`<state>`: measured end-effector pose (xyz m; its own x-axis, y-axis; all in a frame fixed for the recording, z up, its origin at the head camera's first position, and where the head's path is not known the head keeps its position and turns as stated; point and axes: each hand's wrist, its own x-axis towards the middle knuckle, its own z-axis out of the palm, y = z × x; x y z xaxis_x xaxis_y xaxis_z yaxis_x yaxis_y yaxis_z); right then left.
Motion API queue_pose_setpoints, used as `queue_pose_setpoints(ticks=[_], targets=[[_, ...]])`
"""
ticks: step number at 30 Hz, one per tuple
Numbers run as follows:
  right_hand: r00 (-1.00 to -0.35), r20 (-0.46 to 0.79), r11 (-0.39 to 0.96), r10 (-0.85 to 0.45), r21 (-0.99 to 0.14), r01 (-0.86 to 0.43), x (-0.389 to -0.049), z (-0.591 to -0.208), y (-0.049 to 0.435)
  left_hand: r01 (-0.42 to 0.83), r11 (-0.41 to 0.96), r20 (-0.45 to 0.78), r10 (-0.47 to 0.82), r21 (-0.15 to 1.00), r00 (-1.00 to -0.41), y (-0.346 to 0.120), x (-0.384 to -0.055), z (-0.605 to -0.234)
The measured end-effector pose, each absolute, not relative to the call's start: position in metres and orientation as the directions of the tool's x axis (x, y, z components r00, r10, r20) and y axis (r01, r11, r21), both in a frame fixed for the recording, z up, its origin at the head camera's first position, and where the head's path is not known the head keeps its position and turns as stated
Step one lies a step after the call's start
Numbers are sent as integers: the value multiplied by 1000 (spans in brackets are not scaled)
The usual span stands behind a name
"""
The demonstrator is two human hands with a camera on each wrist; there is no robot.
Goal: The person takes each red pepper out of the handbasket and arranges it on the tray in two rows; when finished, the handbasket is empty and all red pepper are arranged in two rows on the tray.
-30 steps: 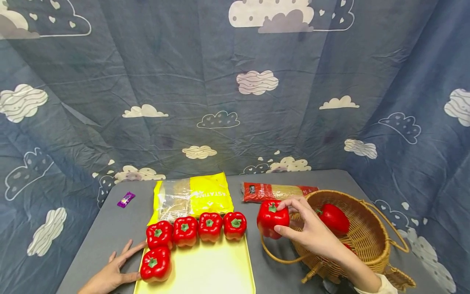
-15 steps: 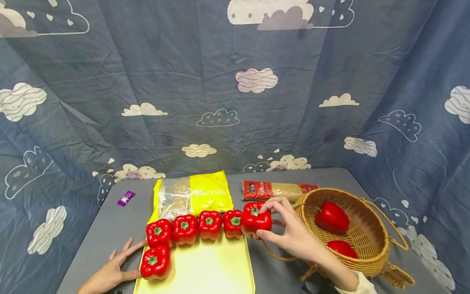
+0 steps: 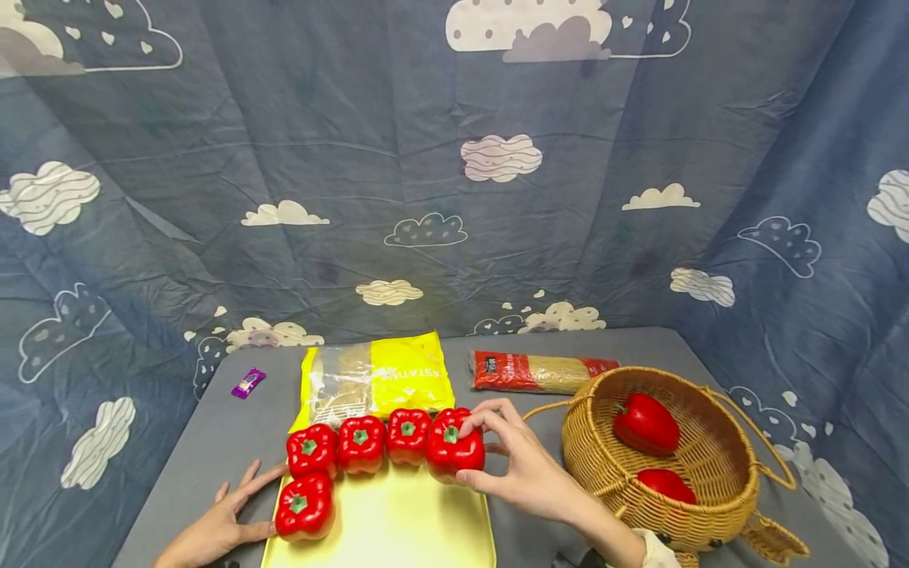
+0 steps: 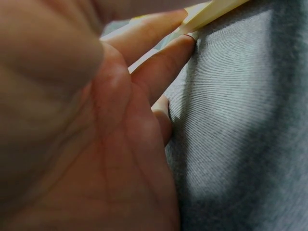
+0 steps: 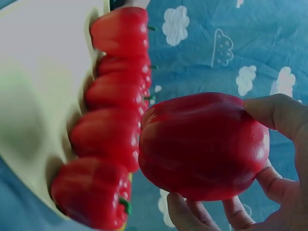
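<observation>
My right hand (image 3: pixel 521 469) pinches a red bell pepper (image 3: pixel 453 461) by its upper side, thumb and fingers on opposite sides. In the right wrist view the held bell pepper (image 5: pixel 202 149) appears apart from the row on the tray. It overlaps the back right pepper in the head view, mostly hiding it. Along the yellow tray's (image 3: pixel 405 521) back edge stand several red peppers (image 3: pixel 360 444), green stems up, with one more pepper (image 3: pixel 305 505) in front at the left. My left hand (image 3: pixel 223 521) rests with extended fingers at the tray's left edge; its fingers (image 4: pixel 166 65) lie along the rim.
A wicker basket (image 3: pixel 592 442) at the right contains two red peppers (image 3: pixel 646 424), its handles sticking out. Behind the tray lies a yellow pasta bag (image 3: pixel 412 375); a red noodle packet (image 3: pixel 543 372) lies farther right. A small purple packet (image 3: pixel 248 383) is at the back left.
My right hand has carried the pepper leftward from beside the basket to over the tray's back right corner. My left hand has stayed at the tray's edge.
</observation>
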<state>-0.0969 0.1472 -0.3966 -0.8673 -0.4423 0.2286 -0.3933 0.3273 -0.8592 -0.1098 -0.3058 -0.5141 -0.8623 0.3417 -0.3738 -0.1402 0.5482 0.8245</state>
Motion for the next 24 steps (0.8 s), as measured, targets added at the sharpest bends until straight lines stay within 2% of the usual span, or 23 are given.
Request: queue_pose_setpoints(ticks=[15,24], targets=[[-847,188,278,-498,-890,-361,-96,-413,109,-134,567,-377,337,813,-863,-305,-110,-513],[-845,175,347,-505,-855,-384,-94,-415,92,-127,566,-366,332,815,-869,-306,-110,-514]])
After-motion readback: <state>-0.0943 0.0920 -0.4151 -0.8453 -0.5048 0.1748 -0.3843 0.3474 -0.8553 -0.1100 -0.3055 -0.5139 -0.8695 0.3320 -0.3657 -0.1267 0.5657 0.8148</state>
